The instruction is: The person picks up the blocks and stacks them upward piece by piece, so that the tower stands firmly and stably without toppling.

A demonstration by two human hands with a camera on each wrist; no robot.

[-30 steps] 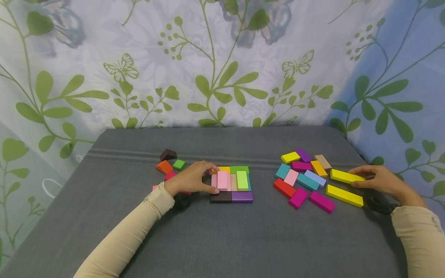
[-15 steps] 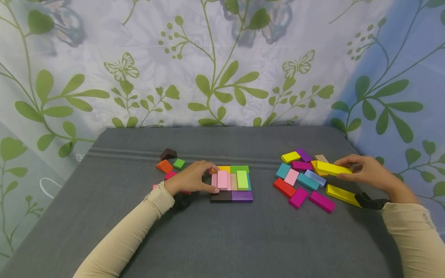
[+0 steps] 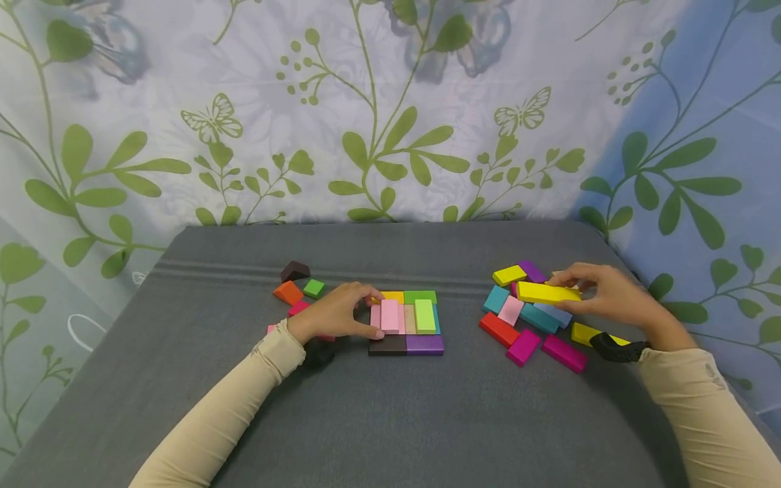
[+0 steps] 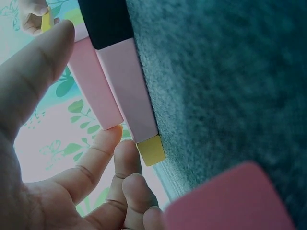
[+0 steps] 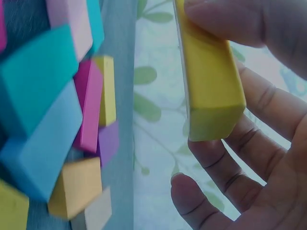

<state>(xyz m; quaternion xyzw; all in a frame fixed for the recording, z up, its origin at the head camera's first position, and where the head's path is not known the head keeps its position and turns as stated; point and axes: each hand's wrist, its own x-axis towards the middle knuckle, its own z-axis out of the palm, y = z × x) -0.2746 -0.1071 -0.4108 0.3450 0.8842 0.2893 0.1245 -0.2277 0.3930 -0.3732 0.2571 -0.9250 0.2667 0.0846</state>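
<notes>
My left hand point(image 3: 338, 312) spans a pink block point(image 3: 390, 316), pinching it by its ends between thumb and index finger. That block lies on a flat layer of blocks; a light green block point(image 3: 425, 316) lies parallel on its right. Beneath show a black block point(image 3: 388, 346), a purple block point(image 3: 425, 345) and a green block point(image 3: 421, 297). My right hand point(image 3: 616, 301) holds a long yellow block point(image 3: 546, 293) between thumb and fingers, raised over the loose blocks on the right. In the right wrist view the yellow block's point(image 5: 213, 86) near end sticks out past the fingers.
Loose blocks lie on the right, among them a red block point(image 3: 499, 330), a magenta block point(image 3: 564, 353) and another yellow block point(image 3: 586, 333), partly hidden by the wrist strap. At left lie an orange block point(image 3: 288, 293), a dark brown block point(image 3: 295, 272) and a small green block point(image 3: 314, 289).
My right hand has lifted the long yellow block off the grey cloth and carried it left over the loose blocks. My left hand stays put on the pink block.
</notes>
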